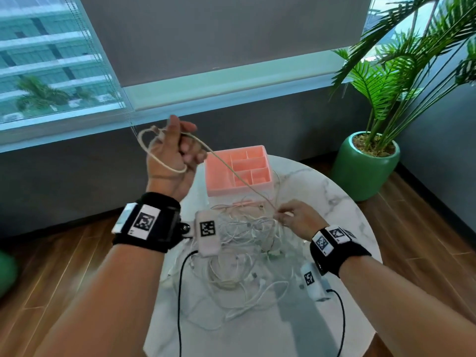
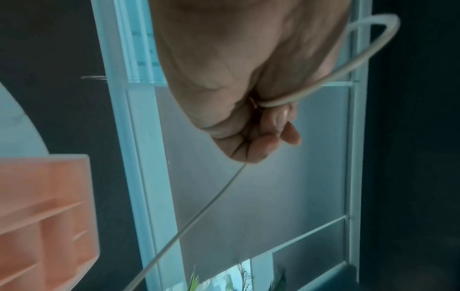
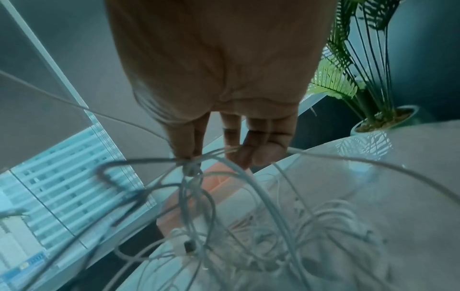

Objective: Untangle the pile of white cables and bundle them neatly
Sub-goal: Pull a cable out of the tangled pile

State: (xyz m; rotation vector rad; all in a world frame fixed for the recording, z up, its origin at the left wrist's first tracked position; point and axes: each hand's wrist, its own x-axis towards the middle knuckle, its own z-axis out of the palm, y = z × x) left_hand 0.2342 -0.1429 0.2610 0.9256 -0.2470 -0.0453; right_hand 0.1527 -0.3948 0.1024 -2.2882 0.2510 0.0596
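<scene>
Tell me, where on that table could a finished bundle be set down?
Bare round white marble table shows right of the pink plastic divided organizer, and along its near edge. The tangled white cable pile crowds the middle.

The cable (image 1: 164,161) looped round the left hand (image 1: 167,161) is cream, off-white against the whiter tangle. The pile of cables (image 1: 247,243) at the middle of the table (image 1: 334,197) is white, with one pale pink strand (image 1: 242,203) along its far edge. The table top is white marble with thin grey veins. The organiser tray (image 1: 240,186) at the table's far edge is salmon pink. Both wrist bands (image 1: 146,222) are black, carrying white tags printed with black square-block codes; black leads (image 1: 180,292) trail from the white camera housings (image 1: 207,233). The plant pot (image 1: 365,171) is green, the palm fronds (image 1: 386,73) a brighter green. The floor (image 1: 51,279) is brown wood plank, the wall (image 1: 64,181) dark grey.
</scene>
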